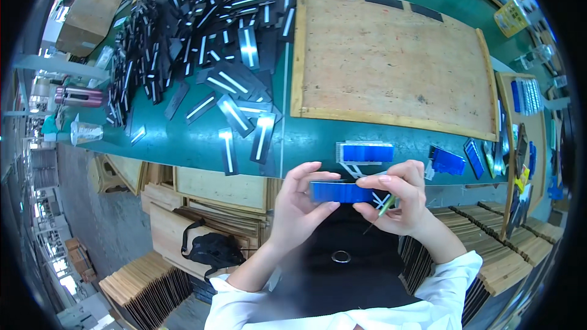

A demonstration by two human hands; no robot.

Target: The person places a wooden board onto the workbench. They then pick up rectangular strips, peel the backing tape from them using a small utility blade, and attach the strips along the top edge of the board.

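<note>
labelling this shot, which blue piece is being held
The blue strip between the left hand and right hand; the other blue pieces lie outside both hands' grasp.

– What sort of place is this?
– A workshop, by the look: a green worktop [312, 145] bears heaped dark strips [202, 30], and stacked wooden boards [139, 275] stand lower down.

We are looking down through a wide, head-worn fisheye lens, facing across a green worktable [192, 146] that is spreading over the frame's upper half. Below center, we are seeing the left hand [293, 211] and right hand [403, 198] up close; toward the dark rim, straight edges are bending.
</note>
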